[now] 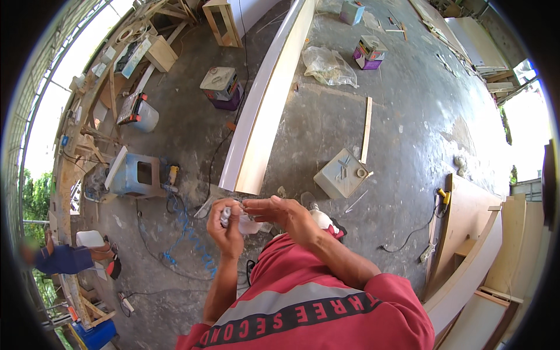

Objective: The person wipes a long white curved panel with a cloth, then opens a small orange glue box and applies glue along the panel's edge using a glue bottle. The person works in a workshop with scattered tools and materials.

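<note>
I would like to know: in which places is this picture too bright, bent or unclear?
All in the head view: daylight whites out the side openings; glare pales the floor toward the right; the fisheye curves the metal grille at the left rim; the whitish thing in the left hand lacks detail.

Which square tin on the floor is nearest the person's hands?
The pale tin right of the long board, loose items on top; the others stand farther off.
</note>
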Available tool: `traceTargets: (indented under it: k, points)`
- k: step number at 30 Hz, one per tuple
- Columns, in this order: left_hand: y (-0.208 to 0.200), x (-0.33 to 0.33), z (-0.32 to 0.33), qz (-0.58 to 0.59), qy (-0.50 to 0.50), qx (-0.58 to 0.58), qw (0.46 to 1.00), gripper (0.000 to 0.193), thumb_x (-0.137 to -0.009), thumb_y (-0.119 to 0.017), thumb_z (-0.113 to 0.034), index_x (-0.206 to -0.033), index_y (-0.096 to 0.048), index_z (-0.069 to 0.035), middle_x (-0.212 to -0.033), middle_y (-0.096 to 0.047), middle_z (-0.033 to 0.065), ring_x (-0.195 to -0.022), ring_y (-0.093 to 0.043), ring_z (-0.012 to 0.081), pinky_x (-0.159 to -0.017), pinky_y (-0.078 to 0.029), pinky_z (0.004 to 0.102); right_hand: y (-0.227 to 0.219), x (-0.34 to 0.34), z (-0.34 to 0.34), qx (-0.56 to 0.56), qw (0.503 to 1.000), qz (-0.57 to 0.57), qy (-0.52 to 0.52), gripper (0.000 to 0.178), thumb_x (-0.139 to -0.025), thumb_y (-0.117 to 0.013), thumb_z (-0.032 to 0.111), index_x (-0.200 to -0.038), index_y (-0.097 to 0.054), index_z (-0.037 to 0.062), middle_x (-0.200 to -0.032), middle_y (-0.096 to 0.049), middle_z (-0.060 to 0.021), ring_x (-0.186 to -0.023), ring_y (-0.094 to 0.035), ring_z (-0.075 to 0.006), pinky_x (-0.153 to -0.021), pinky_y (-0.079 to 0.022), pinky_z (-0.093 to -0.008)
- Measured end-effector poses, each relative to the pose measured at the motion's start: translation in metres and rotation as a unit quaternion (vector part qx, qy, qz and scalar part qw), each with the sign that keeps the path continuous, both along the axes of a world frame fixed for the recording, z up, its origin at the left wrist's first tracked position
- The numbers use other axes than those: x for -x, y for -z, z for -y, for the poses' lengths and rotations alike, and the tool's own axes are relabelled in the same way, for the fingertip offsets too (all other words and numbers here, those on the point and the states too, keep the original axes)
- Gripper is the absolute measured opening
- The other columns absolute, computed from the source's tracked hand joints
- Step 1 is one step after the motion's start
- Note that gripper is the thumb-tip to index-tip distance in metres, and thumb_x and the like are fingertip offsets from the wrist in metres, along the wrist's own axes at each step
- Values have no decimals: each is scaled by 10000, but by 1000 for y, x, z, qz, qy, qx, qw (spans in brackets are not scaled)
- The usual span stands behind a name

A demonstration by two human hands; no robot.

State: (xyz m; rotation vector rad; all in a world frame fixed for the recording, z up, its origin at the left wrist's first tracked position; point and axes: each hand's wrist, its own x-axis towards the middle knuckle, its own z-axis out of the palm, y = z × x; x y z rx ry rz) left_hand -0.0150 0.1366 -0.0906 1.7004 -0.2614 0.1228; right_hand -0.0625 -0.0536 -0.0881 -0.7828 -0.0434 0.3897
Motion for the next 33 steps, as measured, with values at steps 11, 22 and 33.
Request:
traceTargets:
  k: [11, 22, 33]
  points:
    - [16, -7, 30, -364, 98, 369, 850, 561, -1111, -277, -425, -1460, -446, -18, -1283, -602, 84, -1156, -572, 182, -1004, -439, 344, 17, -6, -15, 525, 829, 168, 92, 693, -932, -705, 329, -1534, -420, 137, -1559, -350, -261, -1338, -482, -455, -1084, -438, -485]
    - [32, -82, 86, -411, 193, 193, 870, 573, -1053, -439, -398, -1431, -504, 29, -1262, -663, 91, -1101, -630, 177, -942, -468, 345, 49, -97, 75, 506, 831, 55, 224, 275, -899, -667, 94, -1161, -673, 8, -895, -664, -170, -778, -648, -269, -692, -502, -383]
    - [40, -251, 236, -336, 233, 95, 908, 421, -996, -622, -197, -1361, -573, 8, -1129, -695, 71, -976, -653, 143, -859, -490, 290, 40, -247, 236, 486, 850, 2, 206, 358, -966, -687, 320, -1008, -675, -36, -724, -611, -49, -650, -509, -105, -576, -414, -308]
